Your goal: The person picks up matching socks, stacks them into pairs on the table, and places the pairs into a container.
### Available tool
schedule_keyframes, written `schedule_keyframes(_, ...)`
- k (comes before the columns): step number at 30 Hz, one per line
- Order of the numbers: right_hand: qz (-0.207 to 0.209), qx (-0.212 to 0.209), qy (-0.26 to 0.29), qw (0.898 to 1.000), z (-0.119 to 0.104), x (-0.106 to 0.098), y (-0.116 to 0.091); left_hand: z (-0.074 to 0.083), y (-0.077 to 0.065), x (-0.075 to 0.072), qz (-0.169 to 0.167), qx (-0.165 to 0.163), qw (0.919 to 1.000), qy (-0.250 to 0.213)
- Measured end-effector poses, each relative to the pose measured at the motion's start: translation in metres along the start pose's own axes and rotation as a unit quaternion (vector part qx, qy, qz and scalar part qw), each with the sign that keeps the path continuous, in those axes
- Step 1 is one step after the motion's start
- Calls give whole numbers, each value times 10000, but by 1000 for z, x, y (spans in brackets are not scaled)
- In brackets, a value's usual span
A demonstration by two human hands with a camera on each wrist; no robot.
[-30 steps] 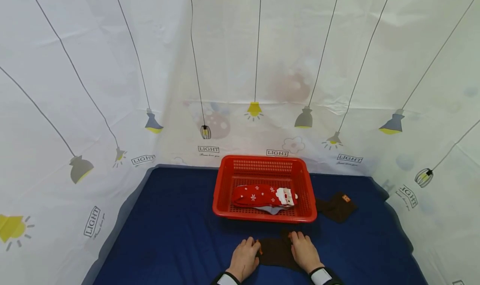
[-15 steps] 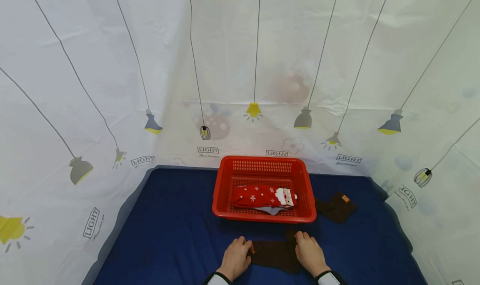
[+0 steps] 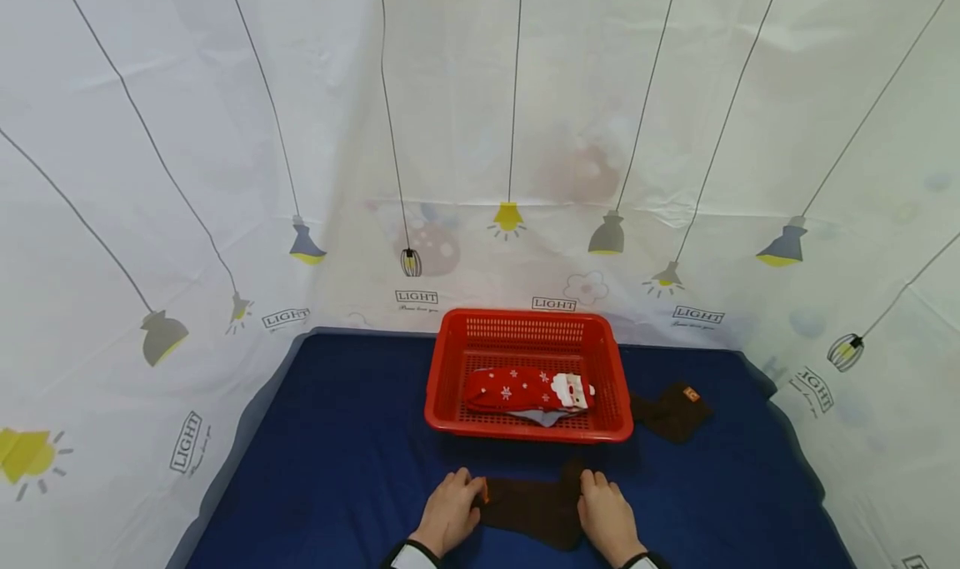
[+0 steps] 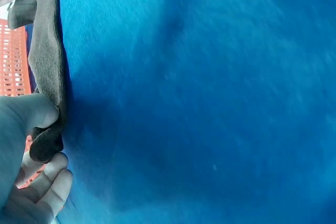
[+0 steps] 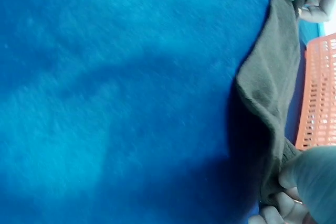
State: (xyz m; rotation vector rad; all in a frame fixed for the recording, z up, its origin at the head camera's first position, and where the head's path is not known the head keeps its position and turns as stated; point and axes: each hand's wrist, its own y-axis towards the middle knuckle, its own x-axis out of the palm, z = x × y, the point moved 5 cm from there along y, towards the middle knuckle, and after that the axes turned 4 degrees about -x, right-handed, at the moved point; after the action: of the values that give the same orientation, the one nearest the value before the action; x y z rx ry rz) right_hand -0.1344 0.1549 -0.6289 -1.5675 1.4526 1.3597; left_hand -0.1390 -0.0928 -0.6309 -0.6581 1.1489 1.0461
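A dark brown sock (image 3: 528,506) with an orange tag lies on the blue cloth in front of the basket. At its tagged left end, my left hand (image 3: 448,506) pinches the fabric between thumb and fingers. The right end is pinched by my right hand (image 3: 607,515), beside the part that bends toward the basket. In the left wrist view the sock (image 4: 47,61) stretches between both hands. The right wrist view shows the sock (image 5: 268,82) with a slack, partly raised edge, and my right thumb (image 5: 315,177) pressing its near end.
Behind the hands stands a red plastic basket (image 3: 525,433) holding a red Santa sock (image 3: 517,390) with something grey under it. Another brown sock (image 3: 671,415) with an orange tag lies crumpled right of the basket. A printed white curtain (image 3: 480,136) surrounds the blue cloth (image 3: 337,436).
My left hand has moved left with the tagged end, and the sock lies more spread out. My right hand went slightly right, then back left.
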Motion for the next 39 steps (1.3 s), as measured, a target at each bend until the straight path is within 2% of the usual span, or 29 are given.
schedule_keyframes(7,-114,268,117,9995,-3,5,-4,-10,0,-1,-239,-132,9995,-139)
schedule_keyframes(12,-221,400,177,9988,-1,6,-7,-15,0,0,-286,-241,9991,-192)
schedule_keyframes(21,-362,369,-117,9986,4,15,-12,-15,-1,2,-184,-260,9994,132)
schedule_keyframes(25,-80,106,-174,9998,9,12,-11,-15,-2,1,-91,-231,9993,261)
schedule_keyframes(29,603,-228,-207,9977,22,-1,-5,-15,-4,-1,-8,-215,9994,270)
schedule_keyframes(34,1361,-378,-334,9894,49,-18,7,-17,-9,-4,278,-174,9993,164)
schedule_keyframes(37,1530,-503,-483,9858,66,-23,12,-16,-12,-6,318,-209,9993,53)
schedule_keyframes(39,1448,-530,-564,9864,76,-25,15,-17,-14,-7,242,-282,9993,-58)
